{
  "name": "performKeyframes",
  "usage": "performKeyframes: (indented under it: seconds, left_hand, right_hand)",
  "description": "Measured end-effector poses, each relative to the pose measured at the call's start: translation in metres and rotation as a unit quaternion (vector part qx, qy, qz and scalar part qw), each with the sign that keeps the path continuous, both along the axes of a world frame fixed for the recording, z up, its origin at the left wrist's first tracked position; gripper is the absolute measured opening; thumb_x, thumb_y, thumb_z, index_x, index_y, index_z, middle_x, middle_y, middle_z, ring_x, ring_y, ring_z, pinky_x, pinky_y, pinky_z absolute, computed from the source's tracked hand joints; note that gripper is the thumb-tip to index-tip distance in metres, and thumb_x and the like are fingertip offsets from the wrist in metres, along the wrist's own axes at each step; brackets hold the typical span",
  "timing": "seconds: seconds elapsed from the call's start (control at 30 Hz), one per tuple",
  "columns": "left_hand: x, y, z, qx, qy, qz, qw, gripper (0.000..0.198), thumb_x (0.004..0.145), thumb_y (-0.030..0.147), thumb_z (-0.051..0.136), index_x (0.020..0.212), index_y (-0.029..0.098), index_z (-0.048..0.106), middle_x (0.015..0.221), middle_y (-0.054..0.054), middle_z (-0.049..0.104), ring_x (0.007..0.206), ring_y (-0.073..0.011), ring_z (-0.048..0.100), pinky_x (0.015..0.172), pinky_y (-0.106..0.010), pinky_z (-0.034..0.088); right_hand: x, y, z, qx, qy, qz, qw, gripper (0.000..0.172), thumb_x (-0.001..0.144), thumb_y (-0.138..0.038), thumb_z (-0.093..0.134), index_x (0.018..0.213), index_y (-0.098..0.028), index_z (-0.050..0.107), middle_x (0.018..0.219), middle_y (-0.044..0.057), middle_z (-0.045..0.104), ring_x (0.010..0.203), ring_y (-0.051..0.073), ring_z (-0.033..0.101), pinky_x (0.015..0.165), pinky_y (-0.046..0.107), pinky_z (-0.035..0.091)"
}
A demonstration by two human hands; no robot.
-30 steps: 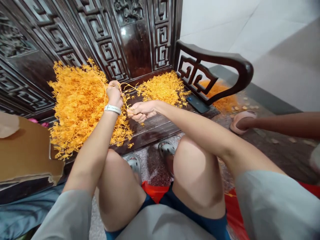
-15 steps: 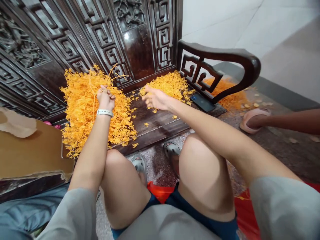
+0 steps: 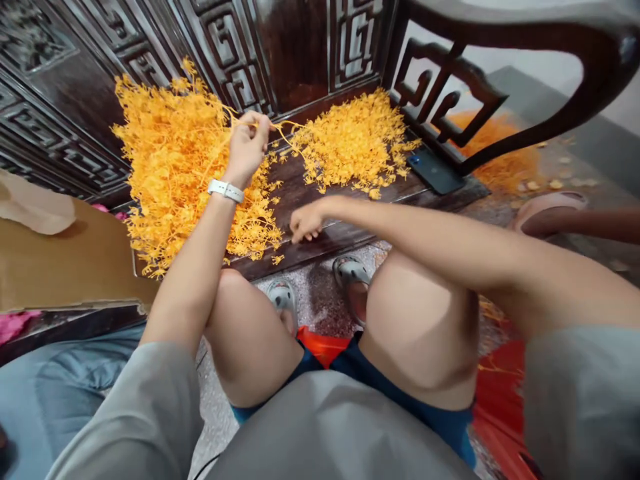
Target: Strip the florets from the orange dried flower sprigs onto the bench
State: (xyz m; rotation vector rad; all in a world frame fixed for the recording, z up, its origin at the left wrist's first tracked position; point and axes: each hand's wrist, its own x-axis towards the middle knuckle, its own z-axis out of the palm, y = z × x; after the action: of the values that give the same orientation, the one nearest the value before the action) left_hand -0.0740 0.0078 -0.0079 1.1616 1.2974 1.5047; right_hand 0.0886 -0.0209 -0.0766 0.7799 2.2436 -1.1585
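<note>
Dark carved wooden bench (image 3: 295, 185): beneath the big yellow-orange stringy pile (image 3: 173, 153)
Brown cardboard box (image 3: 75, 267): left of the pile
Low yellow-orange heap (image 3: 353, 140): right of the pile
Flat dark phone (image 3: 436, 173): farther right of the pile — same bench

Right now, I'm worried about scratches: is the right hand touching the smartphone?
Apart. The head view shows dark bench wood between the right hand and the smartphone.

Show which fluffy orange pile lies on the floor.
The stringy, deep-orange heap beyond the curved dark wooden armrest; the tall yellow-orange left pile and lower yellow-orange middle pile rest on the dark wooden bench.
</note>
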Motion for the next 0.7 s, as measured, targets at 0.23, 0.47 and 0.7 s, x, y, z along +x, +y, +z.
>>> performKeyframes:
  seconds: [0.23,0.47,0.7]
  left_hand:
    - [0.019,-0.001,-0.01,0.07,0.062,-0.08,0.992,0.042,0.09,0.049,0.092,0.083,0.023,0.061,0.062,0.003,0.045,0.055,-0.0125,0.045,0.053,-0.025,0.029]
    - [0.048,-0.006,-0.025,0.175,0.192,-0.194,0.946,0.057,0.093,0.077,0.075,0.079,0.023,0.064,0.059,0.002,0.048,0.053,-0.0136,0.04,0.054,-0.032,0.026]
    - [0.073,-0.013,-0.015,0.145,0.173,-0.254,0.941,0.052,0.098,0.073,0.071,0.084,0.024,0.062,0.056,0.005,0.046,0.049,-0.0126,0.037,0.052,-0.031,0.028]
  right_hand:
    - [-0.048,-0.062,-0.023,0.233,0.047,0.129,0.963,0.069,0.095,-0.07,0.076,0.124,-0.008,0.084,0.125,0.024,0.081,0.104,0.033,0.078,0.071,0.033,0.048]
    - [-0.048,-0.059,-0.029,0.221,0.063,0.186,0.955,0.047,0.104,-0.04,0.073,0.14,-0.009,0.077,0.135,0.021,0.079,0.111,0.029,0.077,0.069,0.031,0.045]
    - [-0.02,-0.01,-0.019,0.115,0.007,0.093,0.989,0.025,0.1,-0.03,0.077,0.116,-0.011,0.077,0.089,0.004,0.076,0.067,0.013,0.061,0.061,0.025,0.04]
